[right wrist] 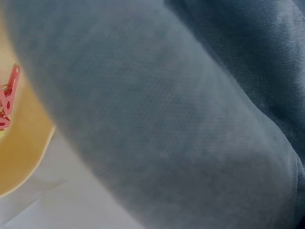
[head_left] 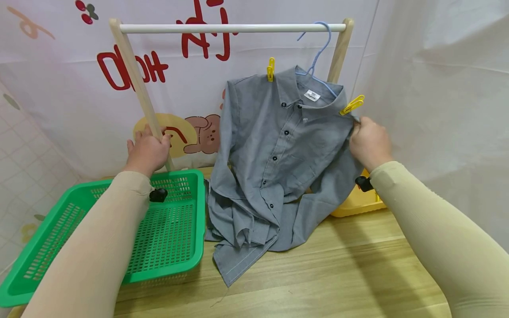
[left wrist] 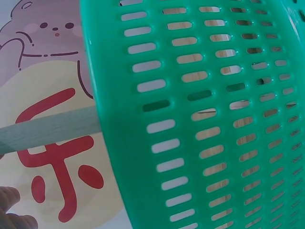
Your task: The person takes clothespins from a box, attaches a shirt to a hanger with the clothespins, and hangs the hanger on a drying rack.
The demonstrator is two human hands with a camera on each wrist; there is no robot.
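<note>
A grey button-up shirt (head_left: 258, 128) hangs on a blue hanger (head_left: 314, 62), whose hook goes over the rack's white bar (head_left: 222, 28). Yellow clothespins clip its shoulders: one clothespin (head_left: 271, 70) left of the collar, another clothespin (head_left: 352, 105) on the right. My right hand (head_left: 370, 140) grips the shirt at the right shoulder, just below that clothespin. Grey cloth (right wrist: 157, 109) fills most of the right wrist view, hiding the fingers. With my left hand (head_left: 148, 152) I hold the rack's left wooden post (head_left: 137, 81) low down, fingers on both sides of it.
A green slotted basket (head_left: 163, 234) stands on the wooden table (head_left: 338, 274), under my left forearm. Behind the shirt's right side is a yellow tray (head_left: 354, 205), with pink clothespins (right wrist: 8, 98) showing in the right wrist view. The shirt's hem lies bunched on the table.
</note>
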